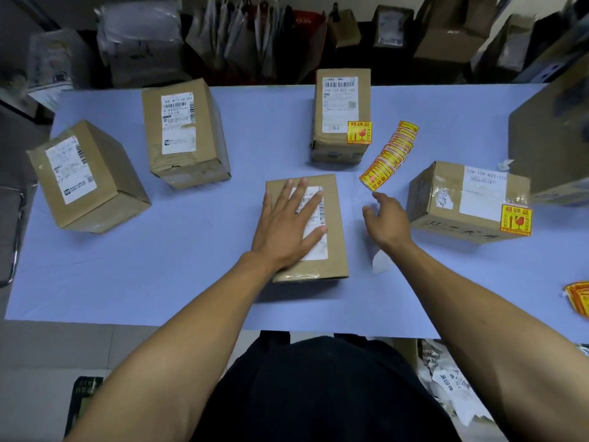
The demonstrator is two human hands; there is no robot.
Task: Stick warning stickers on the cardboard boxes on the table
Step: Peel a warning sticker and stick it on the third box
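My left hand [287, 221] lies flat with fingers spread on top of the middle cardboard box [331, 250], covering part of its white label. My right hand [387, 218] hovers open just right of that box, fingertips close to the near end of a fanned strip of yellow-and-red warning stickers [389, 156]. The far box [342, 116] carries a warning sticker [359, 132]. The right box [468, 202] also bears one [516, 220]. Two boxes at the left [86, 177] [185, 132] show only white labels.
A white backing scrap [381, 261] lies under my right wrist. More stickers [578, 298] sit at the table's right edge. A large box [551, 145] stands at the far right. Parcels and bags are stacked beyond the blue table [159, 266].
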